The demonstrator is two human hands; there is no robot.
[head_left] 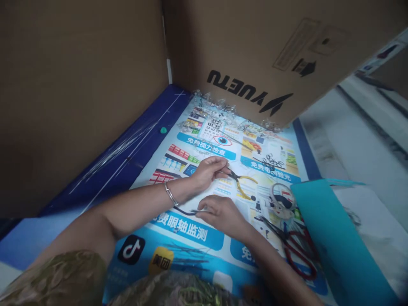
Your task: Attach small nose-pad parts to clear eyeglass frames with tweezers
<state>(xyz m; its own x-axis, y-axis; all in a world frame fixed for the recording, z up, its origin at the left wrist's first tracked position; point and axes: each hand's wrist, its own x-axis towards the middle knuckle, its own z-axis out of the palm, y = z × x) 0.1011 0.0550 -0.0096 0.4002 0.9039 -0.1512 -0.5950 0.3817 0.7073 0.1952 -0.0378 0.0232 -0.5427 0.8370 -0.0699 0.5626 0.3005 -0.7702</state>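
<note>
My left hand (211, 173), a metal bangle on its wrist, is closed in a pinch over the printed sheet (223, 158). Just beyond its fingertips are the jaws of yellow-handled pliers (245, 182); I cannot tell whether the fingers touch them or what they pinch. Below it, my right hand (223, 214) has thumb and fingers closed on the end of a thin dark wire (185, 211), which runs left toward the bangle. Red-handled scissors (298, 250) lie right of my right hand. Several short dark strands (188, 257) rest on the sheet near my body.
Cardboard walls (248, 51) stand at the back and left. Clear bead-like pieces (229, 109) line the back wall's foot. A small dark cluster of rings (272, 161) lies beyond the pliers. Thin pale strands (124, 146) and a green lump (163, 130) are left. A teal box (338, 238) stands right.
</note>
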